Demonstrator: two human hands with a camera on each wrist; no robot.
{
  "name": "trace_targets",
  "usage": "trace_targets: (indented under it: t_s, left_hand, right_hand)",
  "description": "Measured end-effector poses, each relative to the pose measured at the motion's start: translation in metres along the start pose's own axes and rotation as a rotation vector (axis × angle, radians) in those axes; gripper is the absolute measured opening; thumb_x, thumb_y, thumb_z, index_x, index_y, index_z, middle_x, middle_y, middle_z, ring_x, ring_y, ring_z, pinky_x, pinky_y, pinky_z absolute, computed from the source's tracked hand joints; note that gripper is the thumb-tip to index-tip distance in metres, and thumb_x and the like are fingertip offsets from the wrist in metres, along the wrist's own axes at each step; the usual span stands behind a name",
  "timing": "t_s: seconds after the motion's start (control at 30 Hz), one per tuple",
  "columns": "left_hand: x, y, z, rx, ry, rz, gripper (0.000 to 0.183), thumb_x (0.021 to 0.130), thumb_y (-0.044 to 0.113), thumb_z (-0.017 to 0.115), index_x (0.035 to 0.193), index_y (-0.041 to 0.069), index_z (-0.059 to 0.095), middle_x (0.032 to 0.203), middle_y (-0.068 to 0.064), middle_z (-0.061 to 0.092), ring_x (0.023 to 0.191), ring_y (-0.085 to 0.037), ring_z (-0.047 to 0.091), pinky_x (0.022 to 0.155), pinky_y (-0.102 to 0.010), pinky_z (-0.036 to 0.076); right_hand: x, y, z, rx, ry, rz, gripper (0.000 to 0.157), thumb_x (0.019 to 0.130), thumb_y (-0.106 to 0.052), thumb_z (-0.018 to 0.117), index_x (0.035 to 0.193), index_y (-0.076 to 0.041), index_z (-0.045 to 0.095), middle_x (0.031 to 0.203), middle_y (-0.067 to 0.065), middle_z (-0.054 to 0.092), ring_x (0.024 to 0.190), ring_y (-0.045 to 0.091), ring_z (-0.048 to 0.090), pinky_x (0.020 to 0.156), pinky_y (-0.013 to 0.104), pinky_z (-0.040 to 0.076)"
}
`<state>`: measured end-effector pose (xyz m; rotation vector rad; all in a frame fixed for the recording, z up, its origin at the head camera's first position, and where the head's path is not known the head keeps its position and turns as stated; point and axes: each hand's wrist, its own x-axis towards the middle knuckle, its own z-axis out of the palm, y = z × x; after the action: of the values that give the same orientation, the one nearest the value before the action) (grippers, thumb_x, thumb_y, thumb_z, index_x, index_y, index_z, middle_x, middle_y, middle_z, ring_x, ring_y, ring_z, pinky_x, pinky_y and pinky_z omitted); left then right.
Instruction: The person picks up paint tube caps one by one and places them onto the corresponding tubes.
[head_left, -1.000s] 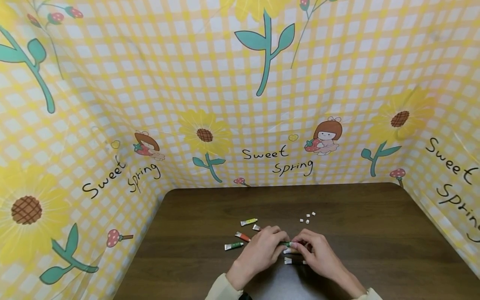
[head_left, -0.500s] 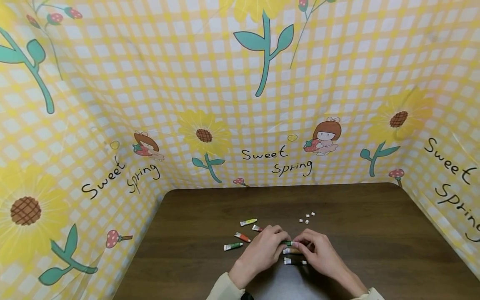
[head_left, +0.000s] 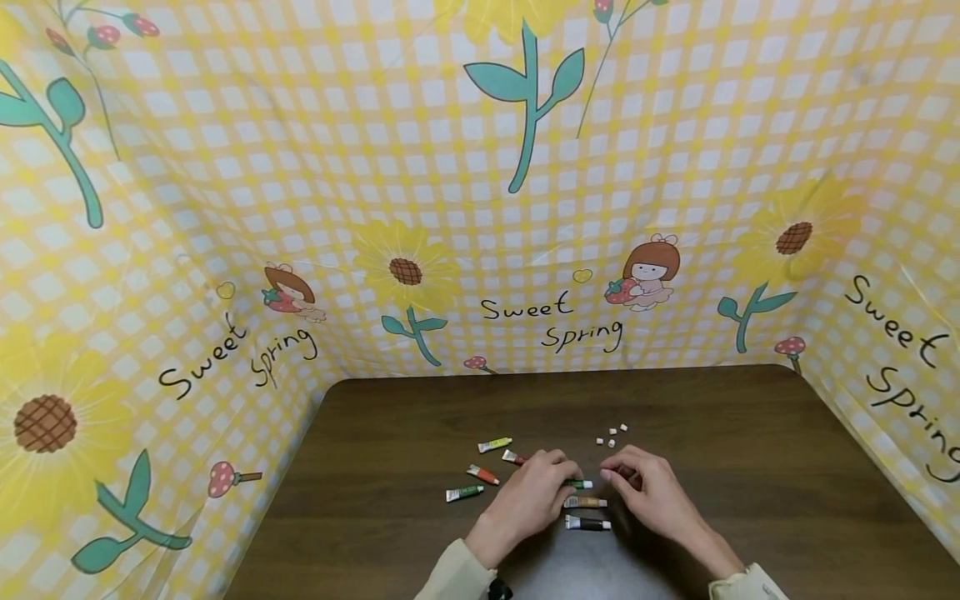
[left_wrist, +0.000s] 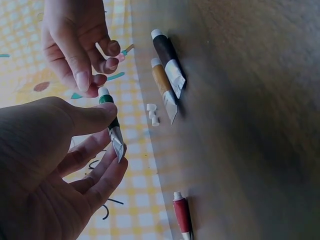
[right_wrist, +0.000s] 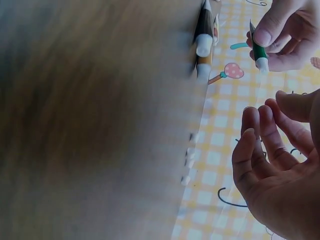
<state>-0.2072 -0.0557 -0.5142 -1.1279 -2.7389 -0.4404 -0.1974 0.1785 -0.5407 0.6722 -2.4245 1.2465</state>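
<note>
My left hand (head_left: 528,500) pinches a small green paint tube (left_wrist: 111,120) between thumb and fingers. The tube's white-capped end (right_wrist: 261,65) points toward my right hand (head_left: 656,496). That hand is just to the right of the tube and apart from it, fingers loosely bent, with nothing seen between thumb and fingers in the right wrist view. Below the held tube lie an ochre paint tube (head_left: 586,502) and a black paint tube (head_left: 588,523), both with white caps. A red paint tube (head_left: 514,457) is partly hidden behind my left hand.
Left of my left hand lie yellow (head_left: 495,445), orange (head_left: 483,474) and dark green (head_left: 464,493) paint tubes. Several small white caps (head_left: 612,443) lie loose beyond my right hand. A yellow checked cloth (head_left: 465,200) rises around the brown table (head_left: 390,408).
My right hand has drawn away to the right from the green tube's capped end, which it was pinching. My left hand still holds the tube in about the same place.
</note>
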Motion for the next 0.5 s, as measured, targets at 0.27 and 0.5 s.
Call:
trace_targets:
  t_s: [0.27,0.5]
  left_hand:
    - [0.006,-0.001,0.005,0.007,0.002,0.011,0.012,0.104,0.018,0.072,0.114,0.019,0.077,0.112,0.005,0.072,0.1,-0.011,0.066,0.089,-0.023,0.055]
    - [0.011,-0.002,0.011,0.032,0.018,0.035,0.011,0.102,0.018,0.074,0.113,0.019,0.077,0.11,0.005,0.071,0.098,-0.011,0.066,0.089,-0.023,0.055]
  right_hand:
    - [0.006,0.008,-0.006,-0.006,-0.024,0.035,0.005,0.095,-0.002,0.078,0.099,-0.005,0.079,0.093,-0.004,0.071,0.076,-0.001,0.063,0.063,0.024,0.056]
    - [0.01,0.017,-0.006,-0.016,-0.032,0.038,0.007,0.093,0.001,0.079,0.098,-0.005,0.079,0.092,-0.001,0.071,0.077,0.0,0.063,0.064,0.023,0.056]
